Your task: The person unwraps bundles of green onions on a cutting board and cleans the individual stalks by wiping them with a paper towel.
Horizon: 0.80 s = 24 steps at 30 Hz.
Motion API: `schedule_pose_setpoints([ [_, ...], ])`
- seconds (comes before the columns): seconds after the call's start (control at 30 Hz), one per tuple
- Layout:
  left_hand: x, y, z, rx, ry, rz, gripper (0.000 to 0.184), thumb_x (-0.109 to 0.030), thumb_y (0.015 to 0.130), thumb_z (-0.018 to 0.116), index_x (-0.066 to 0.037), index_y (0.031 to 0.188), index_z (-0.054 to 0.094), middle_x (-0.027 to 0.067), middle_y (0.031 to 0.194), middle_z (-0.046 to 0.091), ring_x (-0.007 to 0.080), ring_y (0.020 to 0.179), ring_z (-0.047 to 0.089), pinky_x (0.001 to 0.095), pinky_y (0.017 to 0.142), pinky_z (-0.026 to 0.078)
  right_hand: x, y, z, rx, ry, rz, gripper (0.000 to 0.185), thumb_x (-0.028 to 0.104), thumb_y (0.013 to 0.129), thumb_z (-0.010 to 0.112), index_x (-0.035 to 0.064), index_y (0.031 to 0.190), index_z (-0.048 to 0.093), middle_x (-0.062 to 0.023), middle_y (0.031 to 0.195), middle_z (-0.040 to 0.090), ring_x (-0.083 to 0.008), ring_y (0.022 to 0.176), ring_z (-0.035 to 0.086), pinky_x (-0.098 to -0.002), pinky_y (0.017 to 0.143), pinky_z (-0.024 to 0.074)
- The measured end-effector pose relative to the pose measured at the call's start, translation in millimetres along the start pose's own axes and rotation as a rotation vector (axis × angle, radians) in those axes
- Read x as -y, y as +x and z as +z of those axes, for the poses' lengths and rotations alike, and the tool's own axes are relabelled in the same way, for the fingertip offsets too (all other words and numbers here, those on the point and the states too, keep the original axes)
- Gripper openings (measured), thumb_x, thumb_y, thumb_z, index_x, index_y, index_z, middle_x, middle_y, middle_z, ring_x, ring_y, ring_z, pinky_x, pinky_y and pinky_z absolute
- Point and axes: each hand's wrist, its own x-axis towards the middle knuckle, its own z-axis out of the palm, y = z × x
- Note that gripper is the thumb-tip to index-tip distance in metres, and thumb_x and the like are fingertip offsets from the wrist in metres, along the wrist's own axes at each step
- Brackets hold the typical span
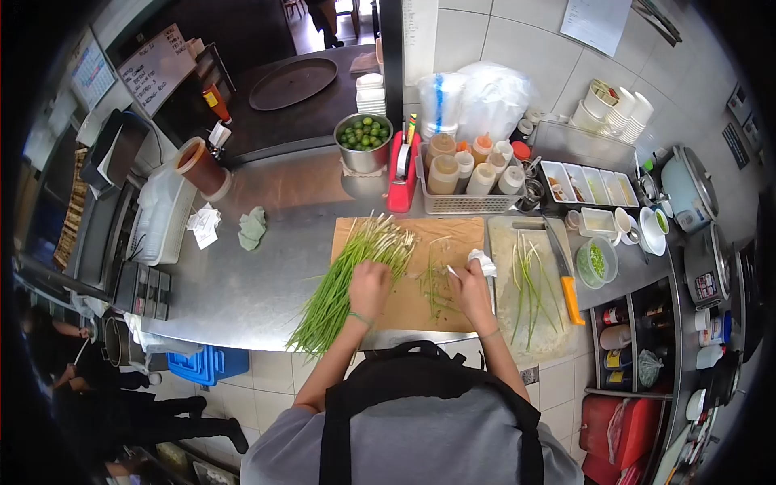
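A large bunch of spring onions [343,271] lies on brown paper [412,311], its white root ends pointing away from me. My left hand [370,288] is closed over the right side of the bunch; what its fingers pinch is hidden. To the right, my right hand [472,293] is closed, with a small thin white piece at its fingertips that I cannot make out. Loose green trimmings [436,287] lie between my hands. A crumpled white tissue [482,263] is just beyond my right hand. Several separate spring onions [529,283] rest on the cutting board [517,335].
An orange-handled knife [566,279] lies along the board's right edge. Beyond it stands a tub of chopped greens [596,263]. Behind the paper are a red tape dispenser [402,174], a basket of sauce bottles [469,202] and a pot of limes [364,144]. A green cloth [252,228] lies left.
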Motion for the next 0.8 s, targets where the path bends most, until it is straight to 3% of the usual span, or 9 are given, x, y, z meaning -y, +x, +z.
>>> schedule_pose_setpoints([
  [0.07, 9.8, 0.2, -15.0, -0.036, 0.185, -0.081, 0.013, -0.012, 0.069, 0.065, -0.008, 0.078, 0.057, 0.0076, 0.079, 0.050, 0.0267, 0.081, 0.050, 0.0375, 0.068, 0.044, -5.9, 1.8, 19.8, 0.053, 0.000, 0.167, 0.011, 0.004, 0.070, 0.063, 0.0005, 0.080, 0.062, -0.0146, 0.081, 0.049, -0.0333, 0.073, 0.053, -0.0416, 0.062, 0.0434],
  [0.17, 20.2, 0.1, -16.1, -0.032, 0.281, -0.117, 0.015, -0.014, 0.067, 0.067, -0.010, 0.078, 0.057, 0.0062, 0.081, 0.049, 0.0253, 0.084, 0.049, 0.0378, 0.067, 0.045, -4.8, 10.4, 20.5, 0.099, -0.265, -0.104, 0.010, 0.005, 0.070, 0.063, -0.0004, 0.078, 0.061, -0.0156, 0.081, 0.049, -0.0325, 0.076, 0.054, -0.0413, 0.064, 0.0449],
  [0.27, 26.1, 1.3, -10.0, -0.043, 0.295, -0.129, 0.013, -0.016, 0.067, 0.067, -0.011, 0.073, 0.057, 0.0049, 0.083, 0.050, 0.0246, 0.085, 0.049, 0.0388, 0.065, 0.046, 0.5, 18.2, 13.2, 0.146, -0.303, -0.070, 0.010, 0.010, 0.073, 0.060, 0.0000, 0.075, 0.062, -0.0161, 0.083, 0.049, -0.0320, 0.079, 0.055, -0.0411, 0.066, 0.0467],
  [0.37, 32.2, 0.3, -9.1, -0.048, 0.264, -0.118, 0.012, -0.016, 0.066, 0.068, -0.010, 0.070, 0.058, 0.0055, 0.081, 0.050, 0.0247, 0.084, 0.050, 0.0387, 0.065, 0.046, -11.3, 19.7, 18.0, 0.111, -0.355, -0.144, 0.014, 0.011, 0.068, 0.066, -0.0006, 0.074, 0.061, -0.0163, 0.084, 0.050, -0.0311, 0.079, 0.055, -0.0412, 0.066, 0.0465],
  [0.47, 32.3, 2.0, -15.3, -0.026, 0.200, -0.139, 0.010, -0.015, 0.067, 0.067, -0.009, 0.069, 0.058, 0.0072, 0.078, 0.053, 0.0255, 0.080, 0.053, 0.0382, 0.065, 0.046, 0.7, 20.5, 5.8, 0.086, -0.237, -0.109, 0.023, 0.008, 0.065, 0.069, -0.0011, 0.084, 0.060, -0.0168, 0.085, 0.049, -0.0323, 0.077, 0.054, -0.0422, 0.067, 0.0463],
  [0.57, 25.6, 6.5, -36.1, -0.025, 0.033, -0.218, 0.008, -0.011, 0.070, 0.065, -0.006, 0.071, 0.060, 0.0092, 0.073, 0.059, 0.0252, 0.072, 0.059, 0.0344, 0.063, 0.048, 18.4, 21.6, -11.1, 0.030, -0.065, -0.002, 0.031, 0.006, 0.068, 0.067, -0.0012, 0.096, 0.055, -0.0152, 0.086, 0.050, -0.0278, 0.076, 0.056, -0.0366, 0.066, 0.0476],
  [0.67, 25.9, 10.8, -50.0, -0.052, -0.308, -0.298, 0.006, -0.006, 0.073, 0.061, -0.001, 0.076, 0.060, 0.0124, 0.068, 0.064, 0.0215, 0.062, 0.064, 0.0272, 0.059, 0.049, 23.0, 19.2, -20.3, 0.083, 0.367, 0.168, 0.028, 0.003, 0.076, 0.062, -0.0027, 0.101, 0.052, -0.0099, 0.090, 0.055, -0.0167, 0.073, 0.056, -0.0285, 0.063, 0.0462],
  [0.77, 39.4, 14.3, -41.8, -0.059, -0.596, -0.404, 0.008, -0.005, 0.075, 0.062, 0.002, 0.074, 0.059, 0.0084, 0.068, 0.065, 0.0133, 0.063, 0.063, 0.0248, 0.059, 0.049, 19.4, 14.9, -14.8, 0.166, 0.909, 0.269, 0.024, 0.001, 0.080, 0.058, -0.0017, 0.103, 0.053, -0.0059, 0.089, 0.059, -0.0096, 0.069, 0.056, -0.0225, 0.061, 0.0467],
  [0.8, 39.7, 14.0, -41.4, -0.043, -0.571, -0.418, 0.007, -0.004, 0.074, 0.062, 0.002, 0.075, 0.058, 0.0092, 0.068, 0.064, 0.0138, 0.062, 0.063, 0.0251, 0.058, 0.049, 19.6, 13.7, -14.9, 0.174, 0.891, 0.288, 0.022, 0.001, 0.081, 0.057, -0.0016, 0.102, 0.054, -0.0049, 0.087, 0.059, -0.0084, 0.068, 0.055, -0.0219, 0.059, 0.0459],
])
